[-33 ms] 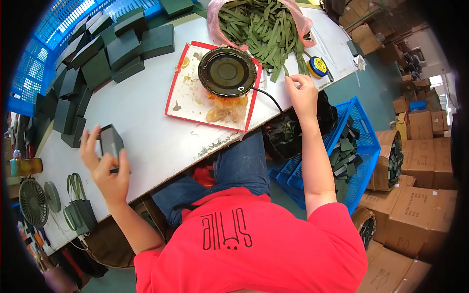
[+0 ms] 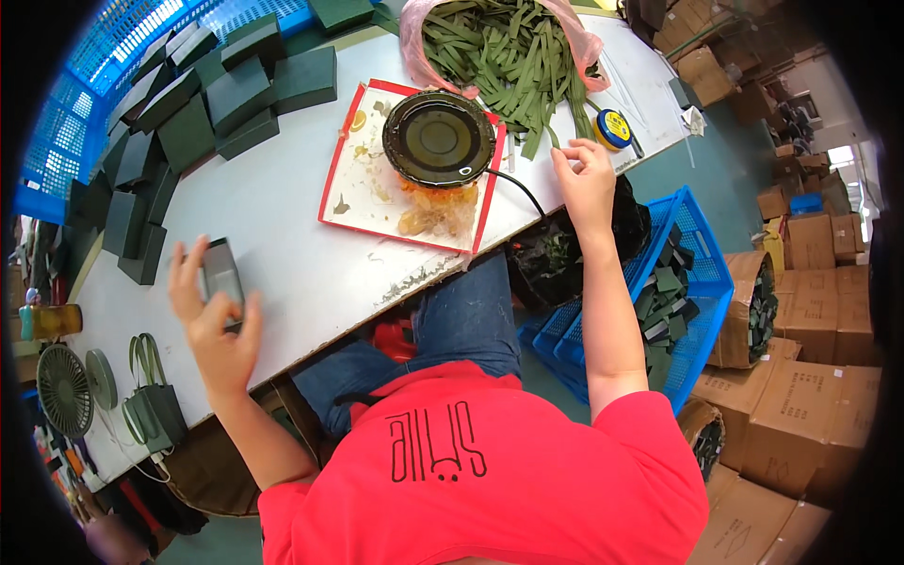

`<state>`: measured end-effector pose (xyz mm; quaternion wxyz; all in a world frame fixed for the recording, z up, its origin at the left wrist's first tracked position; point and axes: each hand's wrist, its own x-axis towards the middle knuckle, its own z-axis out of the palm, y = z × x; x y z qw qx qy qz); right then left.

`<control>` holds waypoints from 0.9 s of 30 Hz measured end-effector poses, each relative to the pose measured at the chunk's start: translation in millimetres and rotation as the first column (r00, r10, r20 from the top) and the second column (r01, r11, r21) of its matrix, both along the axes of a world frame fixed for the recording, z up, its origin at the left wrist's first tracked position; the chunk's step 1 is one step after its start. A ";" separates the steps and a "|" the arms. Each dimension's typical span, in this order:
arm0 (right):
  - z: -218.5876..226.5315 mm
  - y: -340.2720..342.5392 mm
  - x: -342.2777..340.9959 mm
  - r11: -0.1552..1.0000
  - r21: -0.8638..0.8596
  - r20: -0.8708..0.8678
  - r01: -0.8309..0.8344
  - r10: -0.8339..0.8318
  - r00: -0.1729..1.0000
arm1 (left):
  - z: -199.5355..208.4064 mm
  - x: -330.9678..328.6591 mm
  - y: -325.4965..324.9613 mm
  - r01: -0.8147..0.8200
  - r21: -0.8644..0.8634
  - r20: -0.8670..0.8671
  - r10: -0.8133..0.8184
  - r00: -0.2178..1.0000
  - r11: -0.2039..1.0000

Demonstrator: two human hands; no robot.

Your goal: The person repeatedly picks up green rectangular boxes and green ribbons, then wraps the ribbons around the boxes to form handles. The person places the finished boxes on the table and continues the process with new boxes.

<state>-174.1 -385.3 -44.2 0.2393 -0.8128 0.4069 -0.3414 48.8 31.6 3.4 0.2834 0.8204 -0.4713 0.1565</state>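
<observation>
Apparently fetching 1 green strip (image 2: 554,139), pinching it in right hand (image 2: 588,185), with left hand (image 2: 217,331) spread beside box (image 2: 223,268); next, needs gentle tug.

the left hand (image 2: 223,347), fingers spread and a little blurred, is around a small dark green box (image 2: 222,271) at the white table (image 2: 282,202) — how firmly it grips is unclear. the right hand (image 2: 588,186) has thumb and fingertips close together at the tip of a green strip (image 2: 553,138), trailing from a heap in a pink bag (image 2: 411,49). between the hands, a round black pot (image 2: 438,139) sits on a red-rimmed tray (image 2: 343,151) — amber residue (image 2: 441,215) beside it. more green boxes (image 2: 239,96) are piled at far left.
</observation>
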 end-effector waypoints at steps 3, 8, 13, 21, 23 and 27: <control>7.0 10.1 -4.0 0.943 -0.302 0.054 -0.143 0.167 0.985 | 2.9 -14.6 -11.4 0.097 0.202 -0.198 -0.056 0.979 0.975; 43.0 56.3 -14.5 0.800 -0.393 -0.031 -0.453 0.480 0.877 | 4.9 -15.5 -17.5 0.094 0.389 -0.326 0.042 0.944 0.916; 40.0 115.1 -15.9 0.647 0.450 0.574 -0.616 0.320 0.754 | 13.1 -13.9 -11.8 0.143 0.447 -0.361 0.032 0.932 0.883; 28.7 128.1 11.3 0.484 0.645 0.643 -0.591 0.074 0.762 | 9.2 -12.9 -12.9 0.075 0.469 -0.308 0.083 0.948 0.880; 23.9 124.5 14.2 0.442 0.706 0.599 -0.553 0.044 0.800 | 11.4 -18.1 -17.2 0.038 0.505 -0.261 0.111 0.959 0.862; 18.3 117.1 17.4 0.361 0.745 0.610 -0.561 -0.027 0.792 | 2.1 -19.9 -17.6 0.031 0.458 -0.269 0.105 0.957 0.888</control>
